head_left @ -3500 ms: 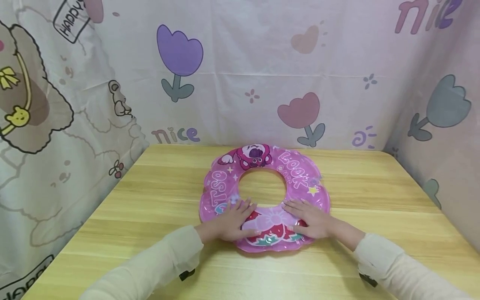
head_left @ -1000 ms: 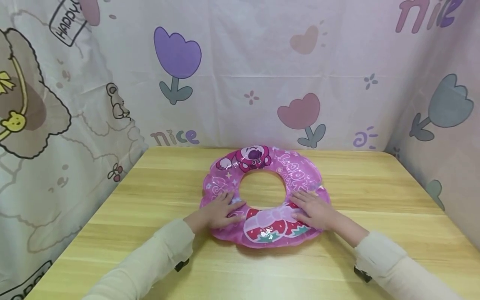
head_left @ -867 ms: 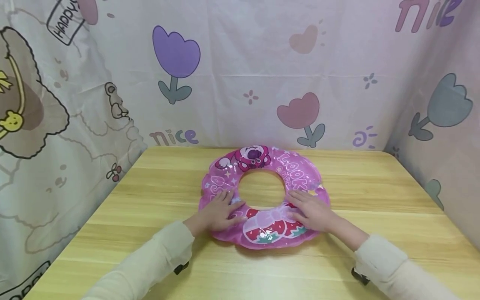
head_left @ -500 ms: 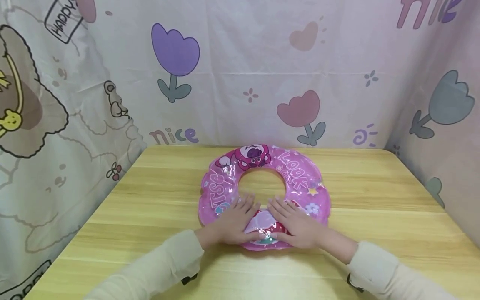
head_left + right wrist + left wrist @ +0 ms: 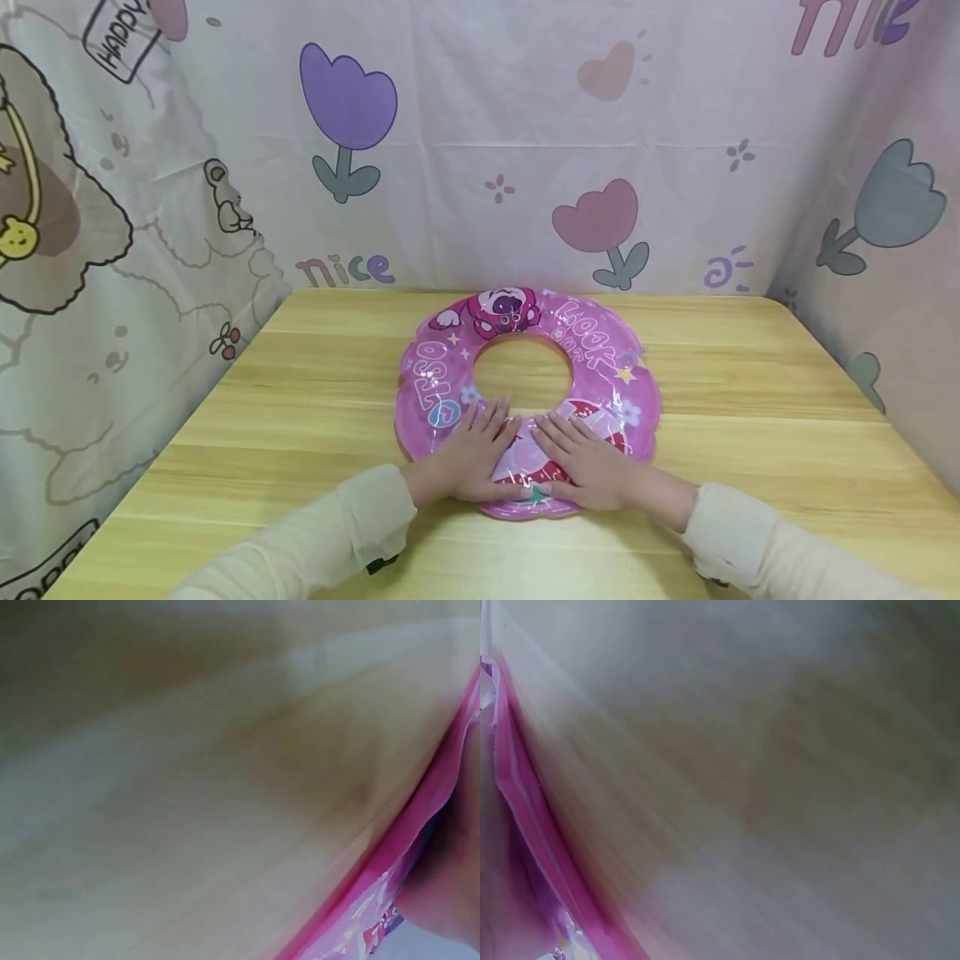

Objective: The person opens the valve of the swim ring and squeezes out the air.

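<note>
A pink inflatable swim ring [image 5: 600, 333] with bear, lettering and strawberry prints lies on the wooden table. On its near side, left of the strawberry print, my left hand [image 5: 476, 454] rests with fingers spread and straight. My right hand [image 5: 588, 462] lies flat on the same near section, a little to the right. The two thumbs point toward each other, almost touching. In the left wrist view the ring's pink edge [image 5: 536, 817] shows at the left border; in the right wrist view its edge [image 5: 405, 840] runs along the right side. The palms' undersides are hidden.
The light wooden table [image 5: 300, 367] reaches back to a printed cloth backdrop [image 5: 465, 100]. Cloth also hangs at the left [image 5: 150, 333] and right sides. Dark wrist straps show under both sleeves.
Both hands have moved from the ring's left and right sides toward the middle of its near side. The ring's near part looks flatter and extends slightly closer to me.
</note>
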A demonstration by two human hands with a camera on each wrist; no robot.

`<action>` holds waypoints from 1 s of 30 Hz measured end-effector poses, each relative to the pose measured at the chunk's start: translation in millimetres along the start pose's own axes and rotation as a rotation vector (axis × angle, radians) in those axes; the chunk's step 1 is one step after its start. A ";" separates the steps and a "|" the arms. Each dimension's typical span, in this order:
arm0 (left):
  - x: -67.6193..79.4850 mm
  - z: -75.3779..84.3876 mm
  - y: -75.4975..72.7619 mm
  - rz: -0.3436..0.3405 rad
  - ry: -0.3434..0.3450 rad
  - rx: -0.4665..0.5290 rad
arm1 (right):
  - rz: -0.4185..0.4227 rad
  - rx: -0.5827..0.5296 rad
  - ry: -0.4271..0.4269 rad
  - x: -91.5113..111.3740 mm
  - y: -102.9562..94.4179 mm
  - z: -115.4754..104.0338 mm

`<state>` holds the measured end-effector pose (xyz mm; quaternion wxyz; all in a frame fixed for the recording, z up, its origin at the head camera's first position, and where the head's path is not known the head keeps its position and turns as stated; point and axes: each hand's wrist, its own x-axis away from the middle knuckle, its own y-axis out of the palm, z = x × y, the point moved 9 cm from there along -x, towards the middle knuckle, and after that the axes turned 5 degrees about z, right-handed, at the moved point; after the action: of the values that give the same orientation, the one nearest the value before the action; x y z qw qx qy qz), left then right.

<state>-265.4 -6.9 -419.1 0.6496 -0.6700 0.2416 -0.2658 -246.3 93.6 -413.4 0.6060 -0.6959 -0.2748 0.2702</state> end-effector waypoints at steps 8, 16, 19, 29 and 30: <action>2.6 2.0 -1.2 0.015 -0.017 0.009 | -0.077 0.006 0.006 -1.4 0.9 0.5; 3.7 2.5 4.2 0.083 0.002 0.045 | -0.066 -0.012 -0.002 0.8 1.7 0.9; 3.2 1.9 5.2 0.099 0.010 0.034 | -0.034 -0.001 0.001 1.2 4.4 2.8; 3.5 3.0 2.2 0.140 0.040 0.005 | 0.124 0.124 -0.126 4.4 0.8 4.0; 3.7 3.1 0.8 0.149 0.041 -0.004 | 0.140 0.143 -0.139 5.2 -0.5 5.0</action>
<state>-260.6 -7.1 -419.8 0.6613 -0.6457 0.3047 -0.2300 -246.2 100.8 -413.7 0.6132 -0.6480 -0.2468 0.3783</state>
